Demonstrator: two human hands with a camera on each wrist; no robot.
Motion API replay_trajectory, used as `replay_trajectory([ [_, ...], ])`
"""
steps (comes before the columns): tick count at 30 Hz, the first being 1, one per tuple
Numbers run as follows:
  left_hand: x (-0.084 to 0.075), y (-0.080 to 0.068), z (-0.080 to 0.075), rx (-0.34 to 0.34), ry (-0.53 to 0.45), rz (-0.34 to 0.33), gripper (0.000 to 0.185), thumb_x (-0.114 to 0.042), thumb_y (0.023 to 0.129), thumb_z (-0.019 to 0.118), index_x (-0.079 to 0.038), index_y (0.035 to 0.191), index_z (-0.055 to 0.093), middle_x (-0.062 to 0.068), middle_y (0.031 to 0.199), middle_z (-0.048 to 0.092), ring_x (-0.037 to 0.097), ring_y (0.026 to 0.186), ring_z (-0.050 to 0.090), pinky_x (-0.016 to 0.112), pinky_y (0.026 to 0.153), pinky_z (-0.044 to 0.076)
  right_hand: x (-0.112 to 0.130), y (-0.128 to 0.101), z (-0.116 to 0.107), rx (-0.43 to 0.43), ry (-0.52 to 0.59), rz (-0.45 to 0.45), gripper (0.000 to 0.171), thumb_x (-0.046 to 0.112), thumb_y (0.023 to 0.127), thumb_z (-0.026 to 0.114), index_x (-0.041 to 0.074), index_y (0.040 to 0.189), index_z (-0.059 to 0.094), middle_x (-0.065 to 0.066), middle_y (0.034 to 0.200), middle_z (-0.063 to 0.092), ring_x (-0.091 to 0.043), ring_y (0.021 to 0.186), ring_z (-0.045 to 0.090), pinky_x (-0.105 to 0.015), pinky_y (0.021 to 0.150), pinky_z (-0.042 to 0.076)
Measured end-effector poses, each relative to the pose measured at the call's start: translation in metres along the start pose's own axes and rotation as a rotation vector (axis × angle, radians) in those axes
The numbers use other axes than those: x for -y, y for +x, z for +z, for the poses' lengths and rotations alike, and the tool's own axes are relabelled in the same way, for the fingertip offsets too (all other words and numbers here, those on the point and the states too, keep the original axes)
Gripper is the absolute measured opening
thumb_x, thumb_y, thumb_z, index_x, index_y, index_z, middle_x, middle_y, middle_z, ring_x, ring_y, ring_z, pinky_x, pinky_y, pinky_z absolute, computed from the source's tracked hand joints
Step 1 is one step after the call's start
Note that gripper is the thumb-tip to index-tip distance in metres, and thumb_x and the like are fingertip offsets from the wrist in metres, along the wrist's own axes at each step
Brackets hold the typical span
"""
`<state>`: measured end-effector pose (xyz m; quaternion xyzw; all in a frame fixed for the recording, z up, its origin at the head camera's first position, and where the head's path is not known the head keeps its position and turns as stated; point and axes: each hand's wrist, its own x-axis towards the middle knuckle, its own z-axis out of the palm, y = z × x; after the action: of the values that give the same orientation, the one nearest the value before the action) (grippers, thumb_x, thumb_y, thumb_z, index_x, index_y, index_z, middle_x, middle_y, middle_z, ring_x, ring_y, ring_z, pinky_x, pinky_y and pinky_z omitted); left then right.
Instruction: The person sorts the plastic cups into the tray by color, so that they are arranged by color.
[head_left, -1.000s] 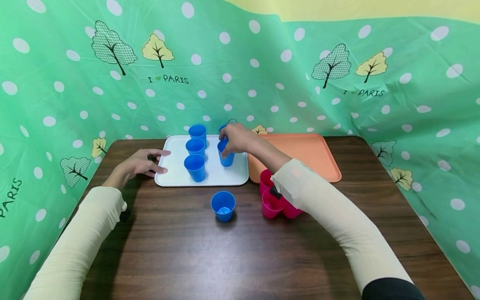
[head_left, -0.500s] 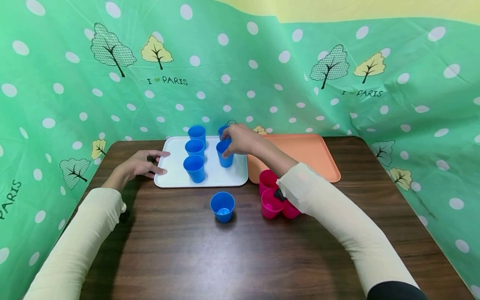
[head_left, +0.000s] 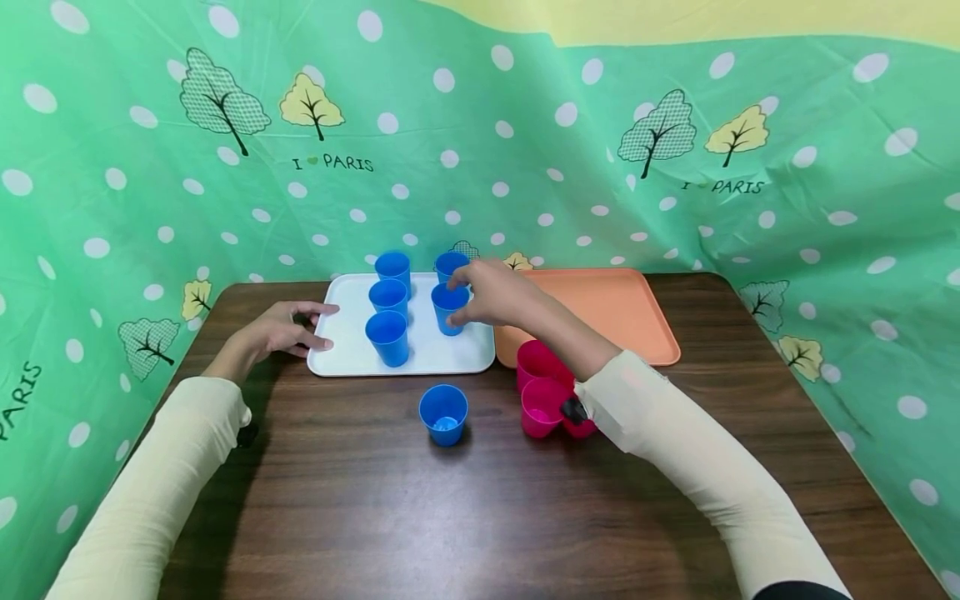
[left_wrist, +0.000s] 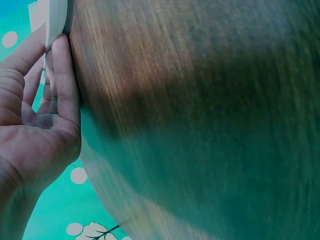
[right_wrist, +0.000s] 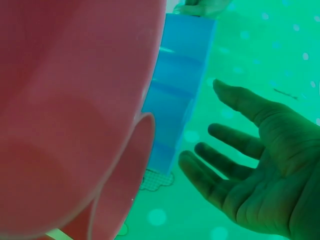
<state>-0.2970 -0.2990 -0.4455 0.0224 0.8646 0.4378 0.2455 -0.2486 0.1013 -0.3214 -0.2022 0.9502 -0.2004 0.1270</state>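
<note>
In the head view, blue cups stand upright on a white tray (head_left: 348,354): several, in two rows. My left hand (head_left: 288,327) grips the tray's left edge, thumb and fingers on either side of the rim in the left wrist view. My right hand (head_left: 495,293) hovers at the right row, fingers parted around the front blue cup (head_left: 444,315). Behind that one is another blue cup (head_left: 448,262), partly covered by the fingers. In the right wrist view the right hand (right_wrist: 260,170) shows spread fingers with nothing between them.
One blue cup (head_left: 444,417) stands on the wooden table (head_left: 420,517) in front of the tray. Pink cups (head_left: 542,408) stand grouped under my right forearm, partly hidden. An orange tray (head_left: 615,312) adjoins the white tray on the right. A patterned curtain (head_left: 480,192) hangs behind.
My right hand's fingers have parted from the front right blue cup, and the hand has drawn back slightly to the right. The left hand stays at the tray's edge.
</note>
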Motion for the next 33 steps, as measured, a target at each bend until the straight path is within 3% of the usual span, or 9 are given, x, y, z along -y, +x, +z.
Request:
replay_trajectory([
  [14,0.000,-0.003,0.000,0.000,0.014,0.016,0.082,-0.007,0.099,0.086,-0.010,0.172,0.048,0.017,0.140,0.042,0.020,0.106,0.062,0.029,0.084,0.067,0.011,-0.031,0.008,-0.054,0.020,-0.071,0.057,0.040,0.097,0.090,0.009,0.143,0.078,-0.009,0.147,0.074,-0.032,0.142,0.065,-0.044,0.100,0.065],
  [19,0.000,-0.002,0.000,-0.003,0.012,0.019,0.082,-0.008,0.099,0.086,-0.010,0.171,0.049,0.017,0.140,0.042,0.020,0.107,0.061,0.029,0.085,0.067,0.016,-0.040,0.012,-0.065,0.018,-0.096,0.055,0.041,0.098,0.089,0.011,0.143,0.078,-0.008,0.142,0.075,-0.028,0.133,0.069,-0.041,0.096,0.066],
  [29,-0.001,-0.002,0.000,0.000,0.010,0.008,0.082,-0.007,0.099,0.086,-0.011,0.171,0.049,0.017,0.141,0.041,0.021,0.108,0.062,0.029,0.085,0.068,0.029,-0.055,0.024,-0.042,-0.001,-0.164,0.044,0.039,0.105,0.082,0.014,0.141,0.080,-0.007,0.138,0.077,-0.023,0.124,0.073,-0.035,0.093,0.066],
  [33,-0.001,-0.002,0.000,0.003,0.010,0.003,0.082,-0.007,0.099,0.086,-0.011,0.172,0.048,0.018,0.141,0.041,0.022,0.109,0.062,0.029,0.086,0.068,0.033,-0.059,0.029,0.001,-0.004,-0.185,0.044,0.039,0.107,0.079,0.014,0.143,0.079,-0.006,0.139,0.077,-0.025,0.127,0.073,-0.037,0.097,0.066],
])
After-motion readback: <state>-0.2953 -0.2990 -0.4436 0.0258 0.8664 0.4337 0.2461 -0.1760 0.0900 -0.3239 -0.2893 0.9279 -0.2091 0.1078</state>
